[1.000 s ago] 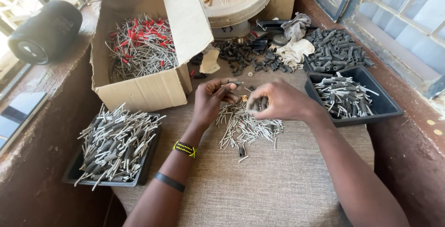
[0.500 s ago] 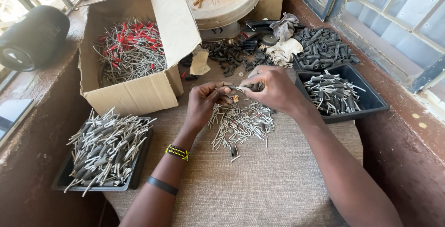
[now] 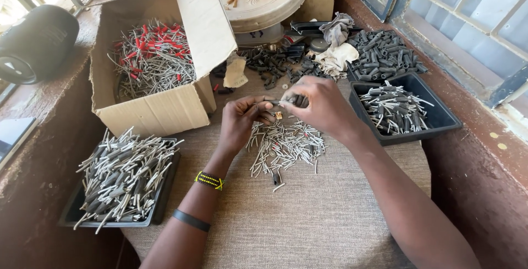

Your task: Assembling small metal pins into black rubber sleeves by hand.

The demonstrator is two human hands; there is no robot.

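My left hand (image 3: 241, 121) and my right hand (image 3: 322, 106) meet over the woven mat (image 3: 308, 219), both pinching one small grey wire piece with a dark sleeve (image 3: 287, 102) between their fingertips. A tiny brass part (image 3: 278, 115) shows just below the fingers. Under the hands lies a loose pile of short grey wire pieces (image 3: 286, 147). My left wrist wears a yellow-and-black beaded band and a dark band.
An open cardboard box (image 3: 159, 109) holds red-tipped grey wires at the back left. A black tray (image 3: 82, 219) of grey pieces is at the left; another black tray (image 3: 440, 118) sits right. Black sleeves (image 3: 382, 52), rags and a round tin lid stand behind. A black speaker (image 3: 36, 41) rests far left.
Both hands stay together over the pile, with the fingers working the small piece; the view has shifted slightly.
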